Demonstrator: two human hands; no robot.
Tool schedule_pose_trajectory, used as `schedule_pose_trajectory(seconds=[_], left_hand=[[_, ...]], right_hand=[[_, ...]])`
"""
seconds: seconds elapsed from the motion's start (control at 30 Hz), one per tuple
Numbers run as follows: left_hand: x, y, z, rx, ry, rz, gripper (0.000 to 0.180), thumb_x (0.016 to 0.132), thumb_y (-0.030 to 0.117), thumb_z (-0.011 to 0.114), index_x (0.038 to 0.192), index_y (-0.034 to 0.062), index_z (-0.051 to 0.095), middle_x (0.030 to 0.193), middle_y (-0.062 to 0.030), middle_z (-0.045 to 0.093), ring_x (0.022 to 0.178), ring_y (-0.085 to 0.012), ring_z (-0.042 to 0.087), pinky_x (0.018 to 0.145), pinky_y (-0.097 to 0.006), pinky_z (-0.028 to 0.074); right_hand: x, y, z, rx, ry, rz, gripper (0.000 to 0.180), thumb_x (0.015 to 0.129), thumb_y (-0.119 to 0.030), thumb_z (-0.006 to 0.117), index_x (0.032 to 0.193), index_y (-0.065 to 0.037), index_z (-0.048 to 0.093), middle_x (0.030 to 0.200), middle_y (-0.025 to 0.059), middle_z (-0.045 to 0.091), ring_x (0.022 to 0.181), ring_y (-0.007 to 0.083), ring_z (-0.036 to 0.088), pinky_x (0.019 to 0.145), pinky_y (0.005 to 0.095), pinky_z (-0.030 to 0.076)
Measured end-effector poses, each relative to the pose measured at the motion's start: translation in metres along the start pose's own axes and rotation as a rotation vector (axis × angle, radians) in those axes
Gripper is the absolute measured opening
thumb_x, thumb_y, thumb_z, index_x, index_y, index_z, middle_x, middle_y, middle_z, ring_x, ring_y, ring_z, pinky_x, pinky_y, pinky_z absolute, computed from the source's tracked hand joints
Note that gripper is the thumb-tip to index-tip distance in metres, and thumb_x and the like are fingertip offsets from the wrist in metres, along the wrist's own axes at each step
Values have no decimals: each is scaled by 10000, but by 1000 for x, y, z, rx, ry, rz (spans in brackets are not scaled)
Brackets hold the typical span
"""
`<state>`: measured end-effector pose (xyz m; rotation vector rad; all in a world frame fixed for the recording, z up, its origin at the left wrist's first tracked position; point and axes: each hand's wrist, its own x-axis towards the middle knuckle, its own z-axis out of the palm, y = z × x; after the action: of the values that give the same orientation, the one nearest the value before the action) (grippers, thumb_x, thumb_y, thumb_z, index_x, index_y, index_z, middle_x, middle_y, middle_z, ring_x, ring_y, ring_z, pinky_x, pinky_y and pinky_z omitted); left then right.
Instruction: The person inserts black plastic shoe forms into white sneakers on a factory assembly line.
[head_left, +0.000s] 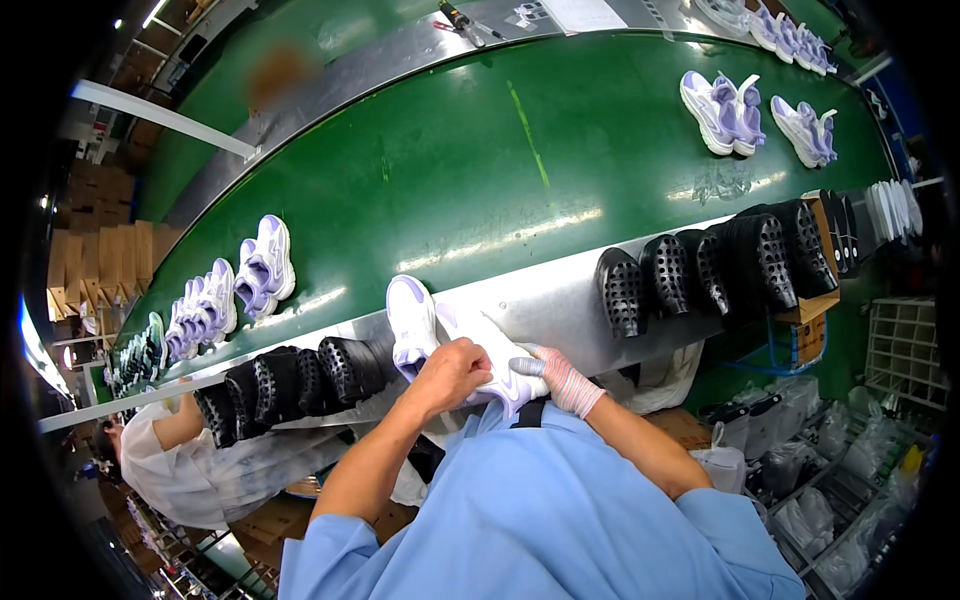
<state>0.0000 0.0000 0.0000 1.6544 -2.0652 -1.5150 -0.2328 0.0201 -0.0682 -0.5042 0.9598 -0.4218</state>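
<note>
I've got the gloved right hand holding the white-lilac shoe near the metal ledge, bare left hand bunched narrow against it; can't tell what it pinches. Probably hand-finishing; next move calls for steady right-hand support. Second shoe beside.

No text, label, number or sign can be read here.

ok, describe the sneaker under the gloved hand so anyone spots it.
Find the green conveyor belt, then the metal ledge along its near side. Near mid-ledge, by the blue shirt, two white-and-lavender sneakers show side by side; take the right one. Unlike its left neighbour, it has the gloved right hand on it.
</note>
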Motion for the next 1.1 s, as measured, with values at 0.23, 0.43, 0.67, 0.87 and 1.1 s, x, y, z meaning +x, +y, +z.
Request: schedule_pose_trajectory(seconds=[0.23, 0.43, 0.67, 0.87, 1.1], left_hand=[[-5, -9, -24, -91, -167, 97, 134, 856, 104, 727, 915, 1, 664, 866, -163, 650, 829, -336, 647, 749, -416, 512], [5, -10, -17, -56, -169, 230, 147, 870, 94, 718, 963, 2, 651, 890, -149, 644, 850, -334, 644, 760, -423, 519], [7, -6, -18, 21, -270, 79, 162, 867, 122, 739, 993, 28, 698, 945, -144, 656, 911, -325, 647, 816, -408, 522], [5, -17, -12, -29, -200, 301, 190, 872, 143, 750, 1008, 14, 718, 943, -137, 658, 932, -309, 654, 821, -392, 522], [0, -26, -13, -191, -295, 178, 161, 892, 140, 747, 1002, 26, 717, 986, -99, 645, 958, -240, 641, 860, -360, 510]], right_hand=[[-2, 9, 11, 66, -7, 36, 575, 922, -310, 752, 1397, -14, 615, 1155, 81, 716, 991, 131, 664, 886, 300, 543], [-3, 0, 4, -93, 44, 13, 569, 923, -326, 752, 1382, -12, 627, 1157, 77, 719, 992, 131, 656, 897, 300, 532], [-2, -1, 4, -206, 15, -16, 587, 917, -351, 756, 1377, -9, 628, 1164, 77, 714, 1005, 132, 645, 916, 300, 518], [-4, 0, -2, -153, 14, 55, 599, 912, -363, 762, 1370, -1, 630, 1145, 76, 717, 1010, 131, 642, 917, 298, 515], [-9, 4, -3, -171, 25, -13, 605, 912, -367, 759, 1371, 7, 635, 1166, 79, 717, 1025, 131, 639, 938, 297, 509]])
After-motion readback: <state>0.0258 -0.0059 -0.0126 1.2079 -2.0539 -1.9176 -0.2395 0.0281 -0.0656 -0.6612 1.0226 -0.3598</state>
